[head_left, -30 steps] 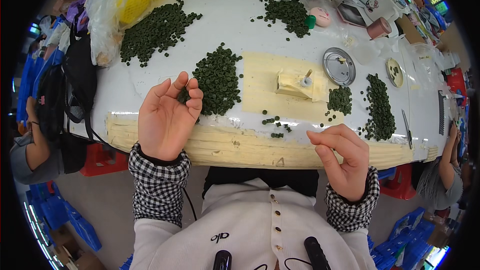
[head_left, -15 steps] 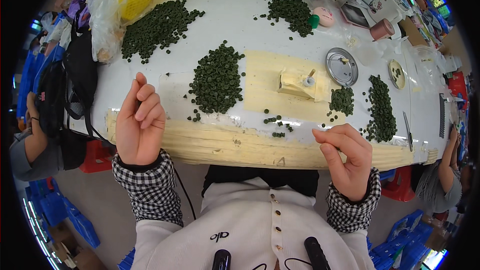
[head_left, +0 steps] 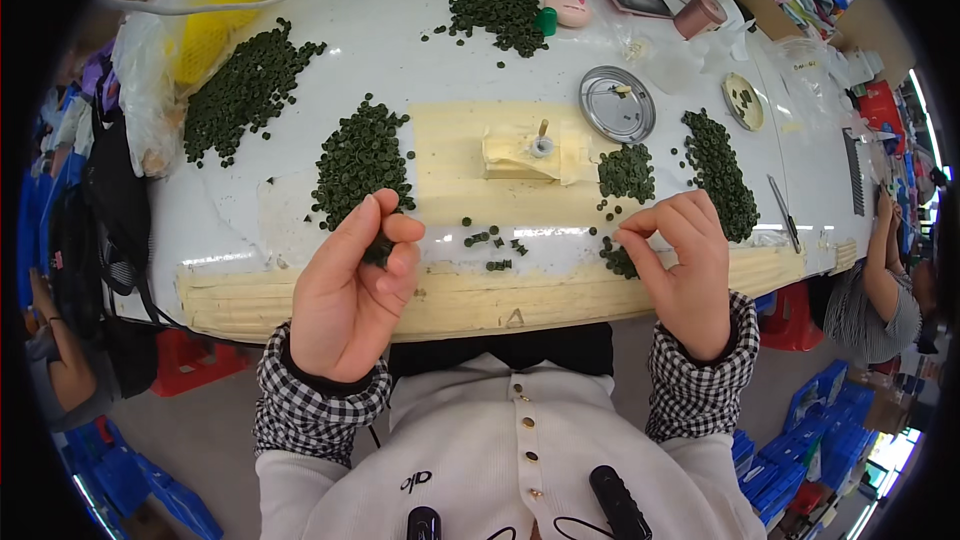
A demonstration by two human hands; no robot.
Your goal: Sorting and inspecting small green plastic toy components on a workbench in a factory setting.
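Observation:
My left hand (head_left: 355,290) is raised before the table's near edge, palm up, with its fingers curled. Dark green small round pieces (head_left: 378,250) show between its thumb and fingers. Just beyond it spreads a heap of such pieces (head_left: 358,160). My right hand (head_left: 685,265) is closed in a pinch of thumb and forefinger; what is between the tips is too small to make out. Beside those fingertips lies a small cluster of green pieces (head_left: 618,258). Between my hands are several loose pieces (head_left: 498,265). Farther back a tape-wrapped block with an upright pin (head_left: 525,153) stands on a yellowish sheet (head_left: 445,180).
More green heaps lie at the far left (head_left: 245,90), far middle (head_left: 500,15) and right (head_left: 720,175). A round metal lid (head_left: 617,105), a shallow dish (head_left: 743,102), a thin knife (head_left: 785,212) and a pink spool (head_left: 700,15) stand around. Co-workers sit at both sides.
The view has swung, so the table's things appear farther left. My left hand has moved right, toward the middle heap, and now shows green pieces in it. My right hand remains pinched near the small cluster.

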